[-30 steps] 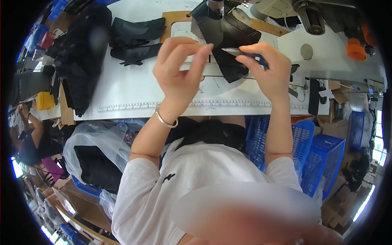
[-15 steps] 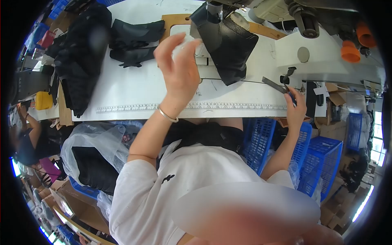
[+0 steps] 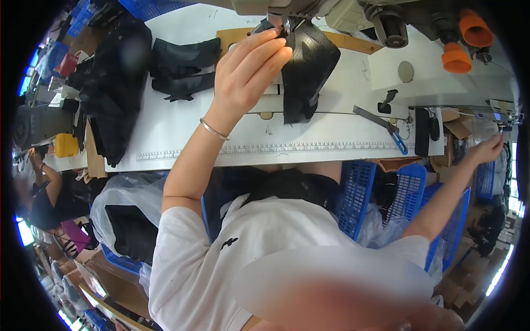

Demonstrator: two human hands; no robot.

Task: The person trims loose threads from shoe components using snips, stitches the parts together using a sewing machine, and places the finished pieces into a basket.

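My left hand [image 3: 243, 74] reaches up to the needle area of the sewing machine [image 3: 287, 6]. Its fingers are pressed together at the left edge of a black leather-like piece [image 3: 309, 71], which hangs from under the machine head towards me. The thumb is mostly hidden. Far to the right, my right hand [image 3: 488, 149] is raised at the machine's end with its fingers curled closed; what they hold, if anything, does not show. Blue-handled scissors [image 3: 400, 143] lie on the white table [image 3: 331, 129], apart from both hands.
Cut black pieces [image 3: 185, 58] and a big black pile [image 3: 113, 94] lie on the table's left. A printed ruler [image 3: 248, 149] runs along the front edge. Orange thread cones [image 3: 457, 58] stand at the upper right. Blue crates [image 3: 356, 193] sit below. Another person [image 3: 47, 187] works at far left.
My right hand has let go of the scissors and moved far right. My left hand has risen to the needle area and closed on the black piece. The piece has shifted slightly.
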